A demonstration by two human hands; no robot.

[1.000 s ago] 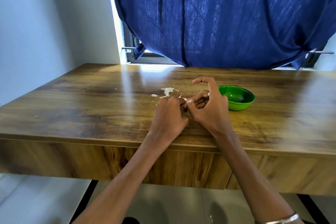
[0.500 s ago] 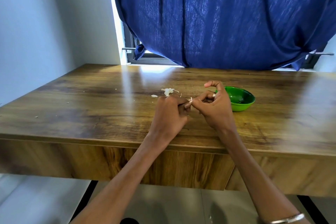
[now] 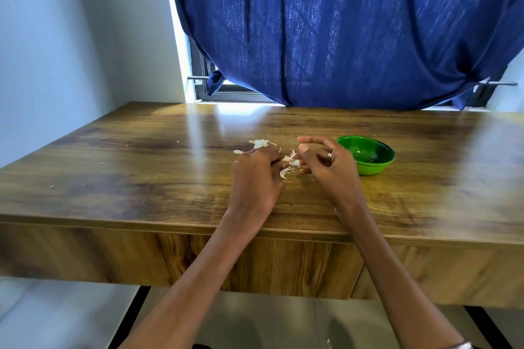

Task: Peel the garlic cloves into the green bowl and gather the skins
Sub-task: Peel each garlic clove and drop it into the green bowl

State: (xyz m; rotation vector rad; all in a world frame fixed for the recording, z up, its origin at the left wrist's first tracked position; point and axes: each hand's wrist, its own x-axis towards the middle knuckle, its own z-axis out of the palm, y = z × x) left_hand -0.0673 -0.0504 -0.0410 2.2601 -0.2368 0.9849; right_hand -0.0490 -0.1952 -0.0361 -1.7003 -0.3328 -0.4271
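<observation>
At frame center, your left hand and right hand pinch a garlic clove between curled fingers above the bench; the green bowl sits just right.

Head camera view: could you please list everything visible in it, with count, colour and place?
garlic clove: one, whitish with loose skin hanging, held between both hands above the table
garlic skins: a small pile plus a few scattered bits, white, on the table beyond the left hand
green bowl: one, green, on the table right of the right hand
table: one, brown wood grain
curtain: one, dark blue, hanging behind the table
ring: one, on a right-hand finger
bracelet: one, silver, right wrist
left hand: one, fingers curled on the clove
right hand: one, pinching the clove
</observation>
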